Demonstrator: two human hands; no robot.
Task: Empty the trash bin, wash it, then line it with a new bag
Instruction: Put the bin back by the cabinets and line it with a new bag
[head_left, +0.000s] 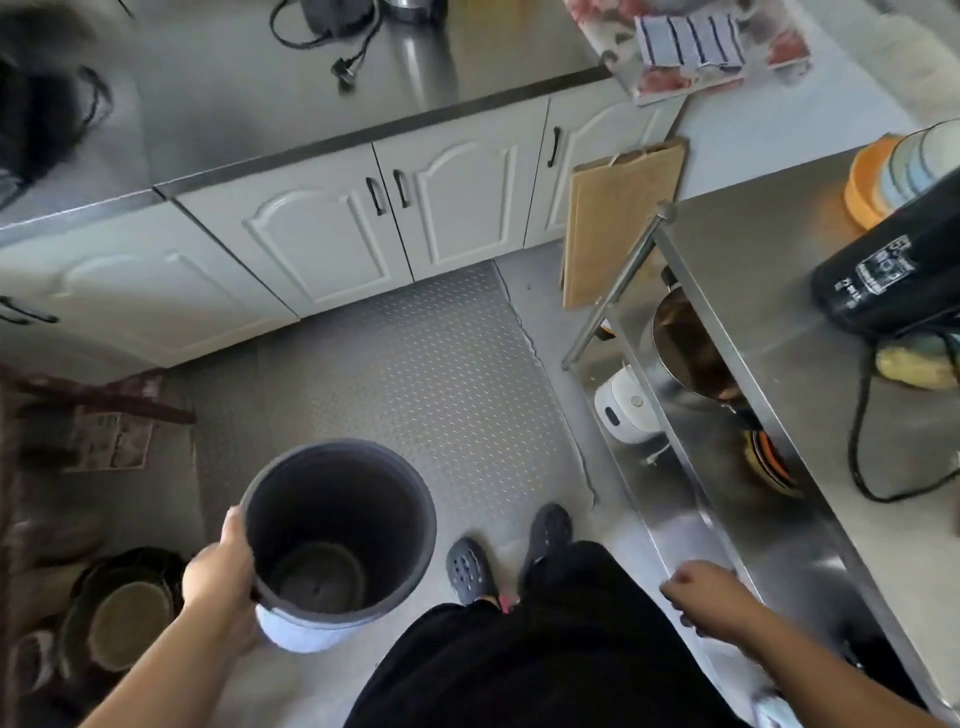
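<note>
Left hand (221, 566) grips the trash bin (337, 525) at its rim, 9 o'clock side of the opening: thumb lies over the lip, remaining fingers wrap the outer wall underneath, mostly hidden. Bin is upright, tilted slightly toward camera, held above the metal tread-plate floor (441, 364), at about 7 o'clock in frame. Interior is dark grey, no bag or contents visible; lower outer wall is white. Right hand (701, 597) at 4 o'clock, well apart from the bin, fingers loosely curled, holding nothing, beside the edge of the steel table (779, 415). Two dark clogs (470, 571) just right of the bin.
</note>
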